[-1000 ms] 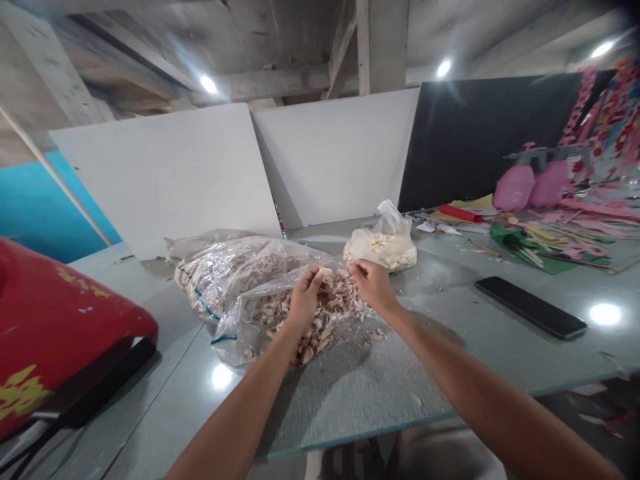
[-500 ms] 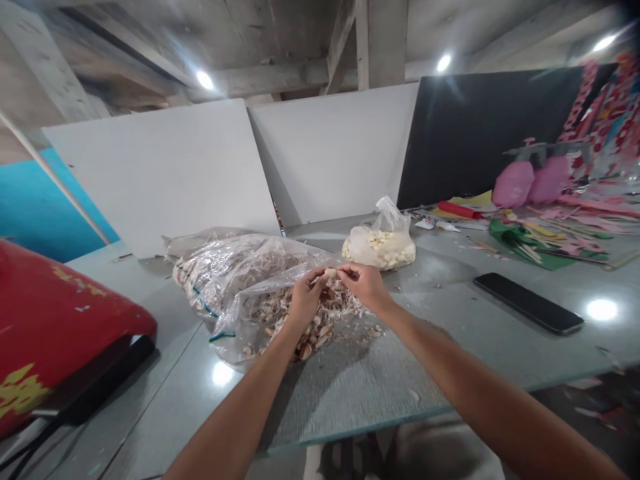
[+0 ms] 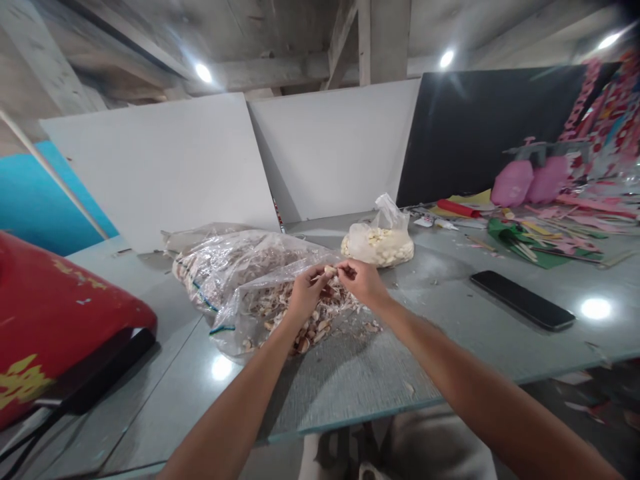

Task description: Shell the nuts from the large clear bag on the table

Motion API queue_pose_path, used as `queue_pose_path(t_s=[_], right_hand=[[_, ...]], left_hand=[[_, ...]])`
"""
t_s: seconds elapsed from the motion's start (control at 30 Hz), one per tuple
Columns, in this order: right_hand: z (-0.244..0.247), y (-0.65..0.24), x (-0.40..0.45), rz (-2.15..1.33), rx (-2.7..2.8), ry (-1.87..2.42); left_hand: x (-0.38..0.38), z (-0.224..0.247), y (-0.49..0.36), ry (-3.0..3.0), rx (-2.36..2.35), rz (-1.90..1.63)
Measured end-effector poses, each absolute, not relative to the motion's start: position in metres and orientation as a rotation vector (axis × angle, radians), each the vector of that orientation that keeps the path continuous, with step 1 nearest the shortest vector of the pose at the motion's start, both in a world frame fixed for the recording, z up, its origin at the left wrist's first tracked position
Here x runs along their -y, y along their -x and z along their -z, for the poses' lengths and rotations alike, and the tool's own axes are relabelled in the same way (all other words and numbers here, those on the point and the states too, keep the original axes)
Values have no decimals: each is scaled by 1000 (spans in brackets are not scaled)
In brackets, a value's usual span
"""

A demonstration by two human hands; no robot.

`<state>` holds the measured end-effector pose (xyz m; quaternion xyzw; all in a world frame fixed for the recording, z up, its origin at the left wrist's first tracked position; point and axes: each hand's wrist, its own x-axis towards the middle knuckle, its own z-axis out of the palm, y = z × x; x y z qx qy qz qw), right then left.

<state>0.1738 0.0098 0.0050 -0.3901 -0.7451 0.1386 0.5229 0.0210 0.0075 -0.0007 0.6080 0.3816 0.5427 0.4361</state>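
A pale garlic clove (image 3: 329, 269) is pinched in the fingertips of my left hand (image 3: 306, 292). From the other side, my right hand (image 3: 364, 281) closes its thumb and fingers on the clove's right end. Below both hands lie garlic skins and unpeeled cloves (image 3: 315, 328), spilling from the mouth of a large clear plastic bag (image 3: 240, 257). Behind my right hand stands a smaller clear bag (image 3: 380, 245) full of peeled white cloves. My fingers partly cover the clove.
On the grey table (image 3: 360, 387), a black phone (image 3: 523, 299) lies to the right. Pink spray bottles (image 3: 513, 183) and paper scraps (image 3: 570, 233) are at the far right. A red container (image 3: 65, 320) stands at the left. White boards (image 3: 335, 153) lean behind.
Both hands stay together at the clove, with only slight finger movement. The whole view has shifted a little.
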Motion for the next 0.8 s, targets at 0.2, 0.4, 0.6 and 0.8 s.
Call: queue_pose_path(t_s=[0.2,0.4,0.6,0.8], right_hand=[[-5,-173,-9,-413,1795,810],[-6,-177,-11,-290,1829,812],[-7,-177,-10,-285,1832,801],[-8,-177,-10,-276,1848,826]], left_hand=[[-7,-1,-19,-1530,-917,-1402],[-6,-1,-19,-1553,-952,-1413],[-4,-3,-20,-1555,-944,-1424],[-5,-2,-20,-1523,-907,-1407]])
